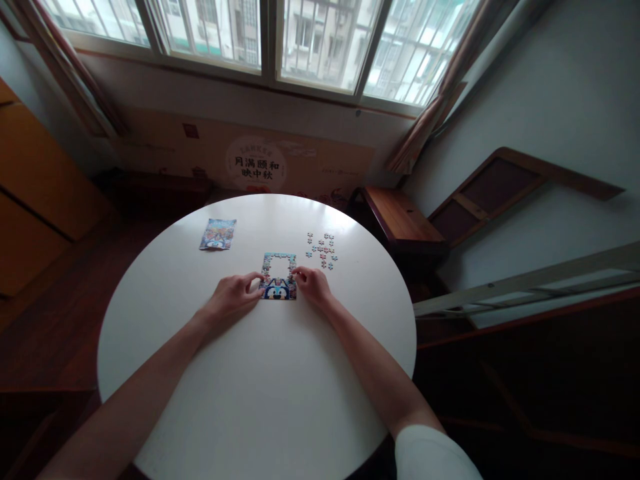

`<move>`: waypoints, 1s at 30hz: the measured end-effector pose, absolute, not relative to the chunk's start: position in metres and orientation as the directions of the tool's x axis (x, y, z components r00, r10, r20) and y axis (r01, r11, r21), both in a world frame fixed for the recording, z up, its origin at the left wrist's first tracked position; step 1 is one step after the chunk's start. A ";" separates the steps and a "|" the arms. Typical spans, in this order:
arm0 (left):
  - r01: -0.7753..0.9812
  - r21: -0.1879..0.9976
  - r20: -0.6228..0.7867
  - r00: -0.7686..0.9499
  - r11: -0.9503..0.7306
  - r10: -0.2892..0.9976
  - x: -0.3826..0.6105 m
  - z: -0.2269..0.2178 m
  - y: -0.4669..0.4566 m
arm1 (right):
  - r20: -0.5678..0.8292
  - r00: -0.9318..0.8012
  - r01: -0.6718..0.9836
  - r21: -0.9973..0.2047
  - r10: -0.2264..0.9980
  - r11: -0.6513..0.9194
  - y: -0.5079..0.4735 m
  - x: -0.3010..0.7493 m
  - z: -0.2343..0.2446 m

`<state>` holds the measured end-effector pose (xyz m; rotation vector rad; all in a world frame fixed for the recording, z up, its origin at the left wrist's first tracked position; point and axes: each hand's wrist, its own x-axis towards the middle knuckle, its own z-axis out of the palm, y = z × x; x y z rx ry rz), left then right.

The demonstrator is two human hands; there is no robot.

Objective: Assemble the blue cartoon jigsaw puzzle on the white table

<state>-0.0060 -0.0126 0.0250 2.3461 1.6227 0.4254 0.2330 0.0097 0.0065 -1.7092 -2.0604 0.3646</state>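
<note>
Lying near puzzle (279,292): packet (219,234), loose pieces (326,250)

Windows (320,40) across the far wall (200,92), curtains (419,137) gathered at left and right, tan banner (320,153) with Chinese characters (257,164) below, orange-brown cabinet (40,167) at left, wooden side table (403,212) at far right

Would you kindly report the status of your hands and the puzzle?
Left hand at left edge of puzzle, right hand at its right. Puzzle part-filled, gap in upper middle. Loose pieces beyond right hand, not blocking.

Barred windows (320,47), perhaps wooden floor (50,327)
</note>
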 end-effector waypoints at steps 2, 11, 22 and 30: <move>0.862 0.371 0.094 0.335 -0.345 0.938 -0.006 0.025 -0.013 | 0.163 -0.141 0.863 -0.463 0.976 0.202 0.010 0.233 0.006; 0.864 0.374 0.083 0.331 -0.338 0.940 -0.005 0.027 -0.014 | 0.177 -0.146 0.859 -0.465 0.973 0.213 0.010 0.233 0.007; 0.860 0.371 0.099 0.340 -0.352 0.935 -0.006 0.026 -0.013 | 0.173 -0.145 0.860 -0.465 0.974 0.211 0.010 0.234 0.004; 0.869 0.362 0.078 0.333 -0.338 0.940 -0.005 0.028 -0.013 | 0.159 -0.144 0.861 -0.467 0.977 0.204 0.010 0.234 0.006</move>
